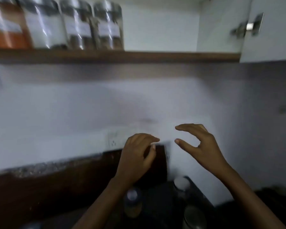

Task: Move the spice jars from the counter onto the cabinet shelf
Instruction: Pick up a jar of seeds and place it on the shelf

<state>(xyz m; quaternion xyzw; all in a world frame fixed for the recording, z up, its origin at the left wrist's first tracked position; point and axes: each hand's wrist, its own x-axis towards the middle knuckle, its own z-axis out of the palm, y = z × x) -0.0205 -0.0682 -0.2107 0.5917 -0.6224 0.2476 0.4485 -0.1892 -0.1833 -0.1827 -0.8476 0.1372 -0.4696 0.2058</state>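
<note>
Several spice jars with silver lids stand in a row on the left of the cabinet shelf (155, 55): an orange-filled jar (5, 27), a white-filled jar (43, 25), and two darker ones (76, 27) (108, 27). Down on the dark counter (157, 207) stand three more jars: one with a white lid (132, 200), one by the wall (182, 185), one at the bottom edge (194, 217). My left hand (137, 156) hovers above them with loosely curled fingers, holding nothing. My right hand (200, 142) is spread in a wide C shape, empty. The frame is motion-blurred.
The shelf's right half is bare, bounded by the white cabinet side and an open door with a metal hinge (248, 27). A wall socket (113, 139) sits on the white backsplash behind my left hand. A dark brown ledge (40, 184) runs along the left.
</note>
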